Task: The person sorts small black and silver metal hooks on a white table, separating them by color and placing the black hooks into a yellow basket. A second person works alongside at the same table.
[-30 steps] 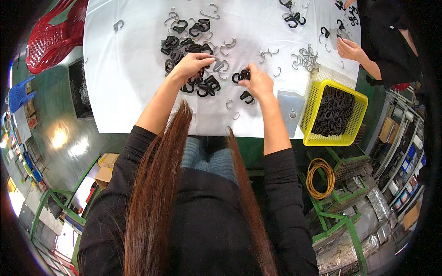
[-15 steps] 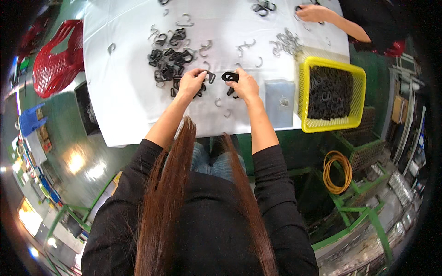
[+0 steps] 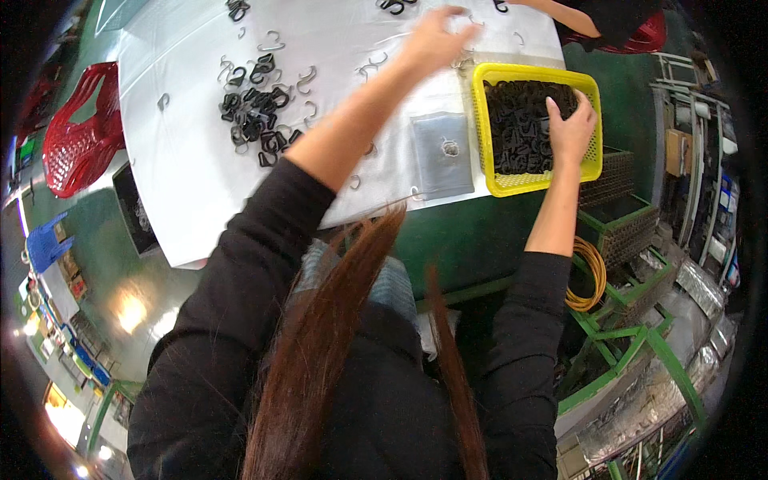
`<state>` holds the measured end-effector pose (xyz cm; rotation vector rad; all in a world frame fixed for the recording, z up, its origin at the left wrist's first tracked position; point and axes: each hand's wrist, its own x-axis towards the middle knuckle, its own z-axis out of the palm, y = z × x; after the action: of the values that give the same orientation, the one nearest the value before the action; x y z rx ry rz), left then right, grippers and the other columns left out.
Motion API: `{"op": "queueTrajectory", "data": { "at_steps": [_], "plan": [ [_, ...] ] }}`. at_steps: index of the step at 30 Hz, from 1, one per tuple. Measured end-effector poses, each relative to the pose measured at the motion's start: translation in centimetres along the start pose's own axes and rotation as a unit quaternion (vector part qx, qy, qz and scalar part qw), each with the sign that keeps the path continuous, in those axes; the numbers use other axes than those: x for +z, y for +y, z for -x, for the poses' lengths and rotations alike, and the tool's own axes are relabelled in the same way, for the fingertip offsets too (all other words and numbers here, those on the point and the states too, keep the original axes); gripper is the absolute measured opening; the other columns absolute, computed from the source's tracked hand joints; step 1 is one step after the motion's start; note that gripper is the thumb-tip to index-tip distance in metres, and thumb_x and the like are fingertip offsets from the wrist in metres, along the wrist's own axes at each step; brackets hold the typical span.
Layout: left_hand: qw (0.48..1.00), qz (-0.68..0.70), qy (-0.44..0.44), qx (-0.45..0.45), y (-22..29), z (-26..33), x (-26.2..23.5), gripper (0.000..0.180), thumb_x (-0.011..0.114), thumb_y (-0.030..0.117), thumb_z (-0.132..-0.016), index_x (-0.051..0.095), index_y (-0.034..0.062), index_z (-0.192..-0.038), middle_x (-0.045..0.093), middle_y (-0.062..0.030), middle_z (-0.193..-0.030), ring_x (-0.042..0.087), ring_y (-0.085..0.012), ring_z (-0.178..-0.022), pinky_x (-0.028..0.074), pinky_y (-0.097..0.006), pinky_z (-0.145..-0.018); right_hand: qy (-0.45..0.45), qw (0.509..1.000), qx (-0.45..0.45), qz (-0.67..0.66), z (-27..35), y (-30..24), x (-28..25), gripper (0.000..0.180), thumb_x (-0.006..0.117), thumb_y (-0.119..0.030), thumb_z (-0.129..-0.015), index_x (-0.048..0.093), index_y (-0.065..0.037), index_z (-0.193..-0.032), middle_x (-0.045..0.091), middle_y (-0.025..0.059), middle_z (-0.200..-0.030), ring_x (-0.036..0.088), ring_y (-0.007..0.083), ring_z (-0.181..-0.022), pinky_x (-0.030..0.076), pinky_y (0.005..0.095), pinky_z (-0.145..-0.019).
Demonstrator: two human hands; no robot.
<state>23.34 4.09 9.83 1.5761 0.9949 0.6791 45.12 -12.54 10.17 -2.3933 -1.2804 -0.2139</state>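
Note:
My right hand (image 3: 572,132) is in the yellow basket (image 3: 532,187), its thumb and fingers apart over the heap of black hook-shaped plastic pieces (image 3: 516,132). Its fingertips are partly hidden against the dark pieces. My left arm reaches across the white-covered table (image 3: 184,184). At its end my left hand (image 3: 436,42), slightly blurred, spreads its fingers above the table, and I see nothing in it. Several small pale curved hooks (image 3: 372,66) lie beside that forearm. A looser pile of black pieces (image 3: 260,112) is on the table to the left.
A flat grey-blue plastic-looking piece (image 3: 442,156) lies left of the basket. Across the table, another person's arm (image 3: 568,16) reaches in near more black pieces (image 3: 396,6). A red chair (image 3: 84,132) stands at the left. An orange coiled hose (image 3: 588,276) hangs below the basket.
My right hand has moved right from the table into the basket. The left hand has left the pile and swung up and right. Neither visibly holds its black piece. The view has shifted.

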Motion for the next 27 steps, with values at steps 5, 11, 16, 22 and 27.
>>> {"op": "queueTrajectory", "data": {
  "at_steps": [5,11,16,22,27],
  "plan": [
    [0.970,-0.114,0.175,-0.124,-9.5,8.0,-16.8,0.033,0.059,0.026,-0.086,0.063,0.0021,-0.108,0.067,-0.0109,-0.099,0.062,-0.0187,-0.091,0.048,-0.030,-0.081,-0.262,0.943,-0.103,-0.179,10.4,-13.0,6.8,0.020,0.065,-0.027,-0.079,0.064,-0.011,-0.091,0.062,0.0095,-0.092,0.059,0.0283,-0.091,0.048,0.0379,-0.077],
    [0.923,-0.260,0.214,-0.185,-16.1,21.5,-18.6,0.032,0.068,0.022,-0.078,0.062,0.0046,-0.104,0.064,-0.0113,-0.090,0.061,-0.0211,-0.085,0.048,-0.033,-0.077,-0.363,0.917,-0.134,0.100,17.9,-22.6,13.6,0.042,0.072,-0.030,-0.071,0.056,-0.015,-0.107,0.059,0.0072,-0.103,0.057,0.0247,-0.100,0.041,0.0471,-0.083],
    [0.862,-0.409,0.213,-0.210,-16.3,22.6,-13.1,0.067,0.075,0.039,-0.070,0.046,0.0100,-0.123,0.048,-0.0138,-0.111,0.050,-0.0329,-0.098,0.046,-0.042,-0.081,-0.422,0.903,-0.070,-0.030,15.8,-20.7,14.3,0.040,0.076,-0.028,-0.069,0.061,-0.015,-0.103,0.063,0.0095,-0.100,0.062,0.0248,-0.089,0.045,0.0449,-0.080],
    [0.925,-0.316,0.166,-0.129,-16.5,21.0,-12.4,0.046,0.065,0.009,-0.077,0.052,0.0114,-0.120,0.053,-0.0117,-0.108,0.054,-0.0310,-0.099,0.047,-0.040,-0.083,-0.453,0.675,0.233,-0.533,11.4,-17.4,10.7,0.026,0.066,-0.018,-0.084,0.059,-0.009,-0.107,0.064,0.0057,-0.095,0.062,0.0198,-0.092,0.050,0.0366,-0.078],
    [0.962,-0.180,0.175,-0.105,-17.1,21.1,-16.1,0.030,0.058,0.003,-0.078,0.063,0.0068,-0.107,0.066,-0.0081,-0.094,0.063,-0.0217,-0.081,0.051,-0.032,-0.074,-0.469,0.629,0.266,-0.561,11.2,-19.0,10.7,0.020,0.063,-0.016,-0.087,0.058,-0.005,-0.103,0.064,0.0056,-0.092,0.062,0.0168,-0.091,0.051,0.0321,-0.078]
  ]
}}
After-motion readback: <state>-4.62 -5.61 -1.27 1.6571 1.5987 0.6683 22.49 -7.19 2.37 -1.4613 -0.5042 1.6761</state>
